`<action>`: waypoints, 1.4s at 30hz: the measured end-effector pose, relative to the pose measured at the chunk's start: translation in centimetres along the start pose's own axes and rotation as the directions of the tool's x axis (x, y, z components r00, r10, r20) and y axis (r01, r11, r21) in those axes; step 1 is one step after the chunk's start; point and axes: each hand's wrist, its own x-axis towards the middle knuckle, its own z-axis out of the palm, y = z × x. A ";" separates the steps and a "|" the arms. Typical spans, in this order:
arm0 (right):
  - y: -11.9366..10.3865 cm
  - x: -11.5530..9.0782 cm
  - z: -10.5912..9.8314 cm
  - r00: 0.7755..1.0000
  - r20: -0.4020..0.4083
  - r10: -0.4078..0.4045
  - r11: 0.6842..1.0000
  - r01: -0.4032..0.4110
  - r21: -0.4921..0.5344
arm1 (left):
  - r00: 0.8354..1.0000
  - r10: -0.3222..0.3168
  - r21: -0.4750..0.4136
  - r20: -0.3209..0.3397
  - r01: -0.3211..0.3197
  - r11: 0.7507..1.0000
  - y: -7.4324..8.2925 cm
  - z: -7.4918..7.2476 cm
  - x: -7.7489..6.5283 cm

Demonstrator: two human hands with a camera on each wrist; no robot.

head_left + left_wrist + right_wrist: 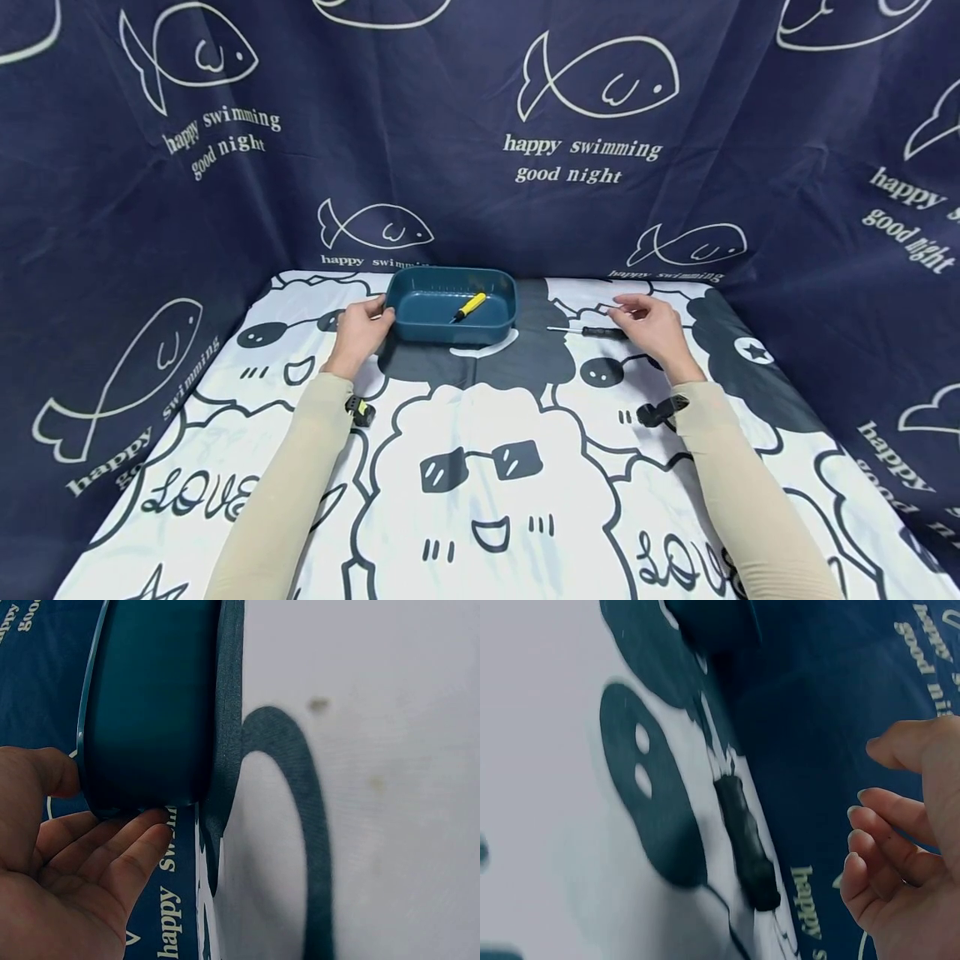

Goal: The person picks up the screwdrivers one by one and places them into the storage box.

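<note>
A teal plastic bin [450, 333] stands upright at the back of the table. My left hand [362, 333] holds its left end, the thumb at the rim [81, 735] and the fingers against the outer end wall. Inside the bin lies a screwdriver with a yellow and black handle [471, 305]. To the right of the bin, a screwdriver with a black handle [600, 332] lies on the cloth, shaft toward the bin. My right hand [651, 327] hovers beside that handle, thumb and fingers apart in the right wrist view, with nothing between them.
A white cloth printed with cartoon sheep [480, 467] covers the table. Dark blue fabric [480, 192] with fish drawings and lettering hangs behind and along both sides. Each wrist wears a strapped camera, such as the black one [660, 412] on the right.
</note>
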 end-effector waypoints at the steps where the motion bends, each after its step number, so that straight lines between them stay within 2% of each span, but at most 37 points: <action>1: 0.4 0.1 -0.1 1.000 0.006 0.009 1.000 -0.009 -0.009 | 1.000 0.001 0.001 -0.001 -0.001 1.000 0.0 0.0 0.0; 7: 2.3 0.4 -0.7 0.989 0.111 0.096 0.994 -0.089 -0.064 | 1.000 -0.017 -0.002 -0.002 0.017 1.000 -0.1 -0.1 0.1; 12: 3.6 0.4 -0.9 0.977 0.171 0.130 0.990 -0.119 -0.071 | 1.000 -0.018 -0.003 0.006 0.018 1.000 -0.2 0.0 0.1; 26: 5.8 1.0 -0.3 0.963 0.236 0.130 0.989 -0.107 -0.105 | 1.000 -0.011 -0.001 0.005 0.011 1.000 -0.2 -0.1 0.2; 42: 6.2 1.2 0.1 0.953 0.266 0.146 0.987 -0.121 -0.105 | 1.000 -0.021 -0.015 0.004 0.021 1.000 -0.2 0.0 0.1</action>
